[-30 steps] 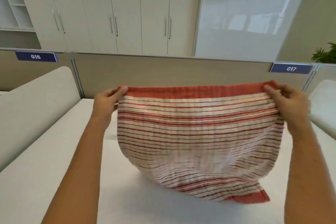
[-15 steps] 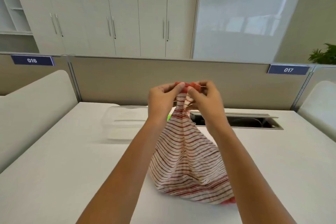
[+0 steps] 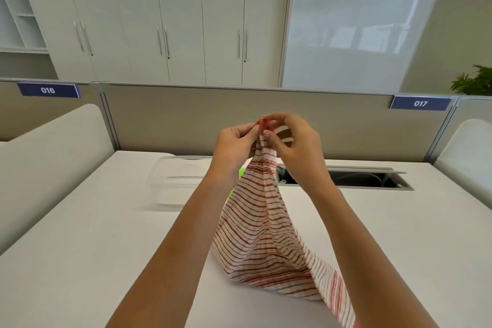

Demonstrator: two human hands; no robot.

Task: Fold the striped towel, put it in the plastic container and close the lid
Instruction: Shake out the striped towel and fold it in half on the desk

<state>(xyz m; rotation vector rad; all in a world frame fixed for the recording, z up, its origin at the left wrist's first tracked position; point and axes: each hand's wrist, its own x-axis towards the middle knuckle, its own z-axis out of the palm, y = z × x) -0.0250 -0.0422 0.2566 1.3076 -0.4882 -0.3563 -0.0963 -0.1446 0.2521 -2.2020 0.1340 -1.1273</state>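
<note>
Both hands meet above the white bench (image 3: 80, 261) and pinch the top corners of the red-and-white striped cloth towel (image 3: 263, 234) together. The left hand (image 3: 235, 142) has its grip clenched on the red top edge, thumb and fingertips pressed tight against the fabric. The right hand (image 3: 295, 141) touches it from the other side, its grip also closed on the same bunched edge, with the index finger curled over the top. Below the grip the towel hangs in a cone, and its lower part rests on the bench. Behind and left of the grip sits the clear plastic container (image 3: 181, 181), lid on, apart from the towel.
</note>
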